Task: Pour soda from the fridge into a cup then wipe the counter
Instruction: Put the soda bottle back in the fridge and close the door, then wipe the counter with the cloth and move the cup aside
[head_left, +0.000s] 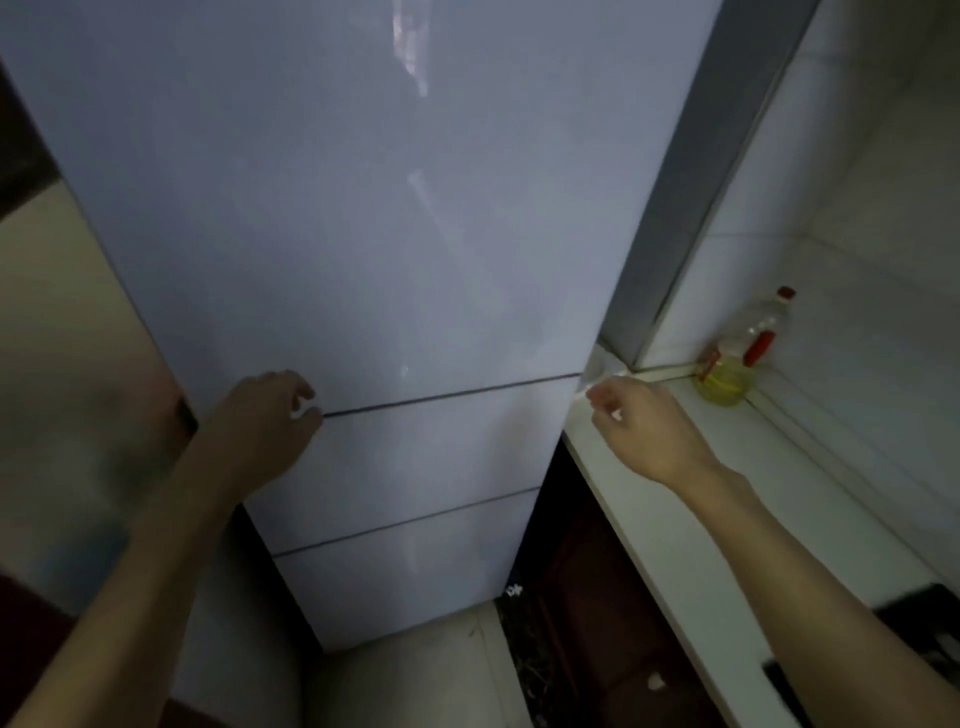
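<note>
The fridge (389, 234) stands shut, its pale doors filling the view ahead of both hands. The left hand (270, 421) is at the seam under the top door, at the fridge's left edge; its fingers (304, 397) are curled there, but whether they grip the door edge cannot be told. The right hand (649, 431) hangs over the white table (727, 493), fingers (597, 397) loosely curled and holding nothing, close to the fridge's right edge. Beyond those fingers, in the tiled corner, stands a bottle (737, 358) of yellow oil with a red cap.
</note>
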